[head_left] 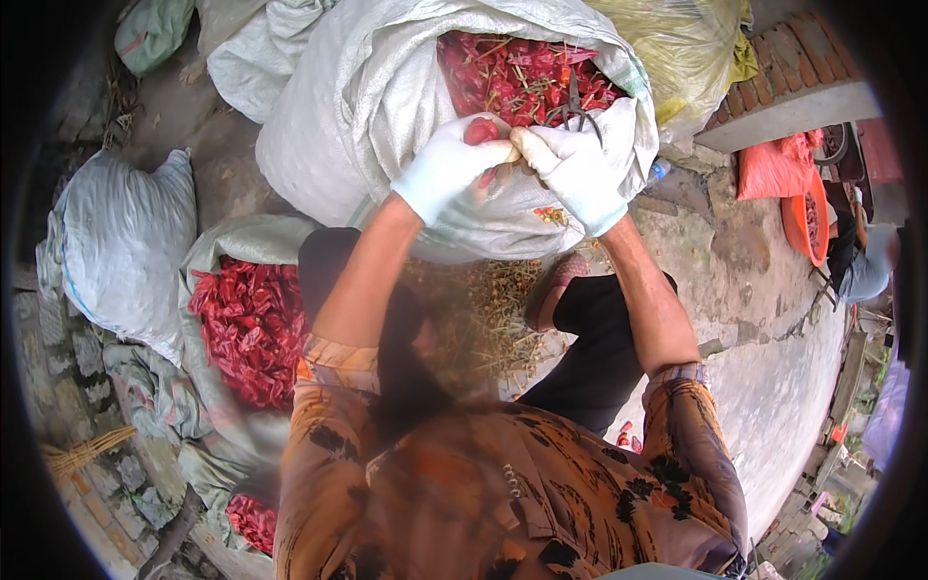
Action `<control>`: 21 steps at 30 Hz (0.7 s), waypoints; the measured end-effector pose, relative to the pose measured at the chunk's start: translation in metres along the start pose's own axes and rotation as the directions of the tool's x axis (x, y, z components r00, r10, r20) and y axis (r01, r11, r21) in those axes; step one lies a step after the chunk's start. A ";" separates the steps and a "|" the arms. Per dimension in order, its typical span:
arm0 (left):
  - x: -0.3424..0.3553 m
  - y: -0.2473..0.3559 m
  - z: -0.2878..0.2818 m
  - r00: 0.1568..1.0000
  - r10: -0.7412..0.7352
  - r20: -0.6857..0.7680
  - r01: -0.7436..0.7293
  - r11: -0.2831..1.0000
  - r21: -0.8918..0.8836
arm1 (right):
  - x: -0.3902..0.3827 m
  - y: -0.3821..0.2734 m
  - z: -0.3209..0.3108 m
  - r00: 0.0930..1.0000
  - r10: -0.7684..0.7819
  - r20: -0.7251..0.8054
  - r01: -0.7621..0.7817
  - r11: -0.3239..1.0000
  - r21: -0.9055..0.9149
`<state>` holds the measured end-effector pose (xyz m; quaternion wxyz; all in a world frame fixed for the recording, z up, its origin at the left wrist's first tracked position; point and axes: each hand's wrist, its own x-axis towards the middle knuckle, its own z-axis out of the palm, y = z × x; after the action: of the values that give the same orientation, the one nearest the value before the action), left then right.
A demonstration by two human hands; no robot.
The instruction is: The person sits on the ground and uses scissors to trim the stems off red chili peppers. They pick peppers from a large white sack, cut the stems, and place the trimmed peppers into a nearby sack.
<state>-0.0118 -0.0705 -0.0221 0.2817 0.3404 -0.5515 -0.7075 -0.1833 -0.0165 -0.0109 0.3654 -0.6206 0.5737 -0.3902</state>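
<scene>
— Where was the red pepper (480,130)?
— It was in your left hand (440,166), at the near side of a large white sack (329,126).
— How did each grip stand?
— Your left grip was clamped on the pepper, and its fingertips met those of your right hand (583,174). I could not tell whether your right grip was clamped on anything. Dark scissors (574,95) were right at that hand, their blades pointing to the far side; your glove hid part of the handles.
— What lay around you?
— A heap of red peppers (503,72) showed in the sack's mouth, just beyond your hands. A yellowish bag (677,58) stood to its right. Left of your legs, a second sack (256,237) held more peppers, and a stuffed white bag (130,246) stood farther left. Stem scraps (498,314) littered the ground between your legs.
— And farther out?
— Well to the right, an orange basin (798,232) sat beside a pinkish-red bag (773,172), with another person (867,261) near it.
</scene>
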 end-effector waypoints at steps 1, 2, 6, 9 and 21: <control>0.000 0.000 0.002 0.999 0.019 -0.032 -0.019 1.000 0.004 | 0.000 0.004 0.004 0.998 0.010 -0.059 -0.011 1.000 -0.015; 0.000 0.001 0.005 0.997 0.038 -0.064 -0.037 0.999 0.009 | 0.001 0.005 0.007 0.993 0.020 -0.118 -0.023 0.999 -0.029; 0.003 -0.003 0.003 0.999 0.045 -0.020 -0.049 0.967 -0.249 | 0.001 0.001 0.003 0.961 0.202 0.191 -0.278 0.681 0.677; -0.004 -0.003 -0.002 0.999 0.023 0.043 -0.006 0.930 -0.366 | 0.010 0.001 0.005 0.970 0.194 0.149 -0.230 0.518 0.824; -0.014 -0.008 -0.018 0.970 -0.162 0.180 0.234 0.818 -0.525 | 0.002 -0.012 0.001 0.985 0.039 0.169 -0.039 0.999 -0.001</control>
<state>0.0109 -0.0685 -0.0299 0.2557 0.2567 -0.3069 -0.8801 -0.1767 -0.0177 -0.0006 0.4209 -0.6396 0.5523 -0.3297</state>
